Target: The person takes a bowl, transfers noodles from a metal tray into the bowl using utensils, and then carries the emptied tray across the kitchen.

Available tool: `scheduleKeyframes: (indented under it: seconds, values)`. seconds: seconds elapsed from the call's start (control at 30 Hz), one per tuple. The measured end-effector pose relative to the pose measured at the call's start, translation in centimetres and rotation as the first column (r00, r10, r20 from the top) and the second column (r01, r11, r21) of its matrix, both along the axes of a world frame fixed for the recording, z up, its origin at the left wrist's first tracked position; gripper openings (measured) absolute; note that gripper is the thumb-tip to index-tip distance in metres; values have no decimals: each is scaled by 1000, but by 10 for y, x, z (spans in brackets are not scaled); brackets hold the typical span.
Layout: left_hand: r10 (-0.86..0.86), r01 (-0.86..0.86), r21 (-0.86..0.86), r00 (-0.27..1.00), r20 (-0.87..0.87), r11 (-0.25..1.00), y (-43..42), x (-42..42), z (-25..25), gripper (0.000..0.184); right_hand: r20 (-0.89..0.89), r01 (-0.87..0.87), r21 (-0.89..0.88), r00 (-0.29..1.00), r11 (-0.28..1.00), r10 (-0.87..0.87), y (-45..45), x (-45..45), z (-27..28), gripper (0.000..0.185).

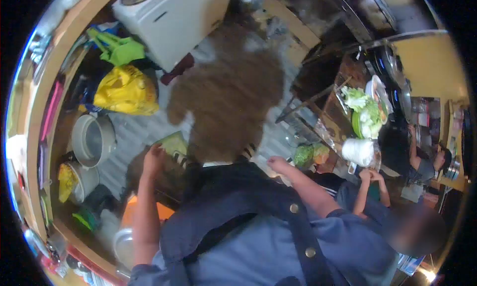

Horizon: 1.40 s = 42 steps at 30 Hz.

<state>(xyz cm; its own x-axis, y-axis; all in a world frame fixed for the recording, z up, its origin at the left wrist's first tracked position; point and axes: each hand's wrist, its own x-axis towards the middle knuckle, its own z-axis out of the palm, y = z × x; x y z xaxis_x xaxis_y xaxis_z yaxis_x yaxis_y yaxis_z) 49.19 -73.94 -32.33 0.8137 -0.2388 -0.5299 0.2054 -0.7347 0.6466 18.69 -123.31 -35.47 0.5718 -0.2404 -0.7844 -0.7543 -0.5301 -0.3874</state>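
Observation:
My left hand [153,159] hangs low at my side, beside a pale green flat thing [174,143] near the floor. Blur hides whether its fingers touch that thing. On the other side, my right hand [279,165] is held out in front of my body with its fingers curled in. Anything inside that hand is hidden. Between and beyond my hands lies a large brown, furry-looking mat [226,97], blurred, on the grey striped floor [198,52].
Left are a yellow bag [126,90], a green plastic thing [119,50] and a large pot [93,139]; ahead, a white stove [171,25]. At right, leafy vegetables [365,112] and a white roll [357,152] sit by a co-worker's hands [370,175]. Another person [425,162] is farther right.

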Motion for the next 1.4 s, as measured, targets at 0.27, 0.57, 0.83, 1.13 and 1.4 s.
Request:
scheduleKeyframes:
  seconds: [0.27, 0.57, 0.83, 1.13, 1.4]
  values:
    - [-316, 319, 87, 948, -41, 944, -233, -48, -31, 40, -60, 553, 147, 832, 820, -551, -111, -126, 56, 31]
    - [-298, 319, 92, 935, -191, 943, -299, -120, -8, 30, 21, 98, 81, 995, 992, -100, -180, -260, 4, 32]
    - [-405, 479, 247, 865, -298, 842, -256, -127, -35, 45, -84, 334, 64, 941, 940, -329, -175, -230, -8, 34]
    - [-353, 434, 239, 881, -315, 869, -298, -28, -49, 45, -62, 527, 71, 850, 847, -523, -178, -155, -1, 38]
    - [-890, 737, 531, 214, 402, 417, -311, 239, -90, 36, 307, 124, -136, 949, 983, -77, -176, 22, -56, 35]
